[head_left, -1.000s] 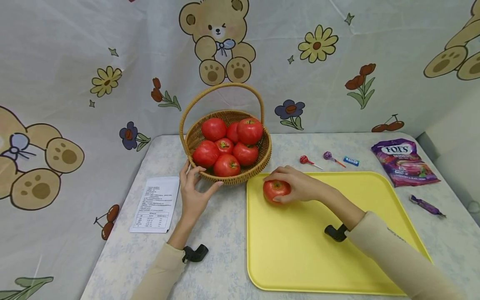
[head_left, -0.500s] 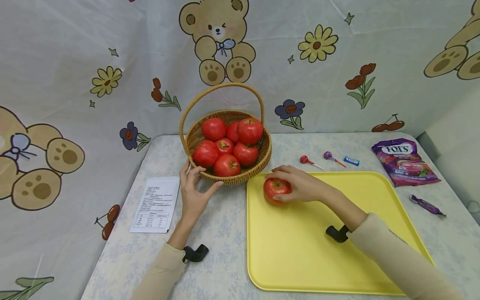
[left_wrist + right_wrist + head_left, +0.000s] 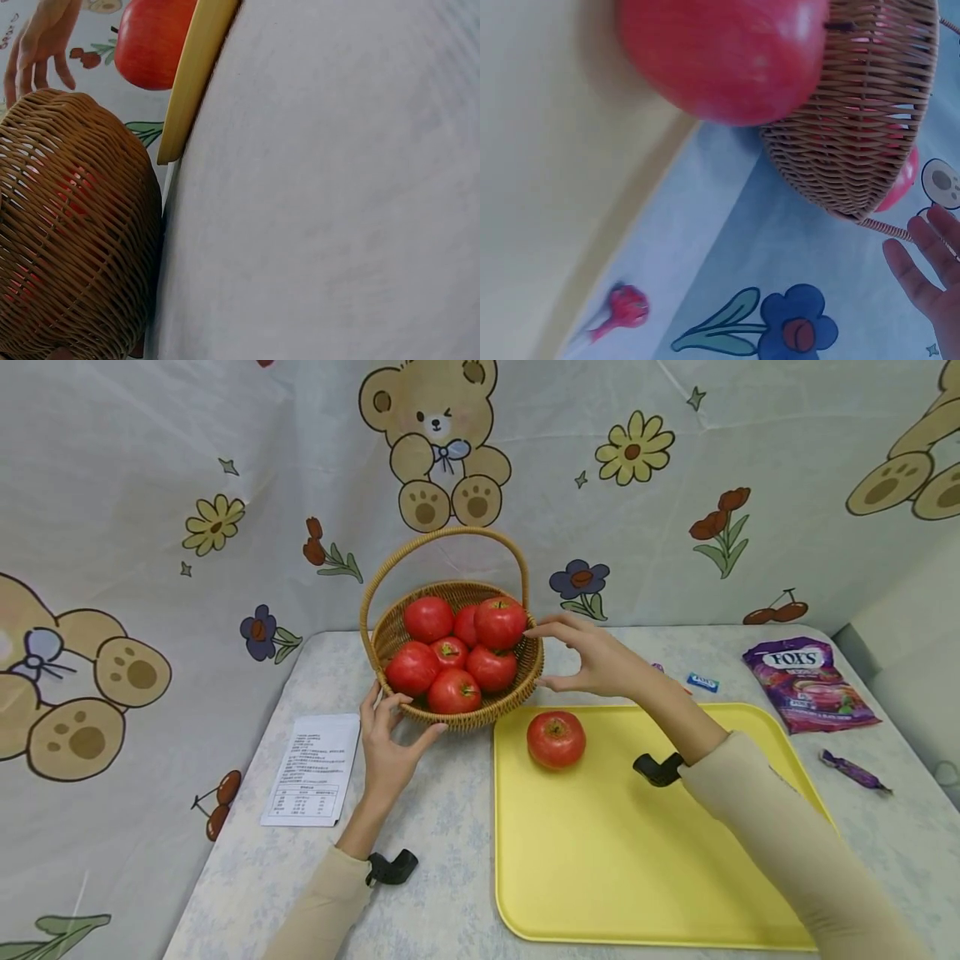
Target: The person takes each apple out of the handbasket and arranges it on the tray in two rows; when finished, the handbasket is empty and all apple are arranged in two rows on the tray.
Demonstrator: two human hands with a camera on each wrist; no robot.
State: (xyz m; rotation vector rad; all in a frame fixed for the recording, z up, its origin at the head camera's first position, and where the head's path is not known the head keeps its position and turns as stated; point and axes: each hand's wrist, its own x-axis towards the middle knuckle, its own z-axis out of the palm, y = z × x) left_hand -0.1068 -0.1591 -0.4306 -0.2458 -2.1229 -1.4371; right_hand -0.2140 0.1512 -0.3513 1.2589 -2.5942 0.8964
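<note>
A wicker basket (image 3: pixel 487 720) with a tall handle holds several red apples. My left hand (image 3: pixel 386 756) grips its front left rim, index finger bent over the edge and thumb against the outer wall. At the right rim, close to the upper right apple (image 3: pixel 500 622), my right hand (image 3: pixel 596 662) has thumb and fingers spread with nothing between them. The right wrist view shows its fingers (image 3: pixel 930 247) apart. One red apple (image 3: pixel 557 739) rests alone near the far left corner of the yellow tray (image 3: pixel 637 852); it looms large in the right wrist view.
Behind the tray lie a small blue candy (image 3: pixel 702 682) and a red lollipop (image 3: pixel 628 305), hidden from the head view by my right arm. A purple candy bag (image 3: pixel 810 685) and a purple wrapped candy (image 3: pixel 855 772) are at the right. A white printed packet (image 3: pixel 311 770) lies left.
My right hand has let go of the apple on the tray and moved up and back to the basket's right rim. The left hand and basket have stayed put.
</note>
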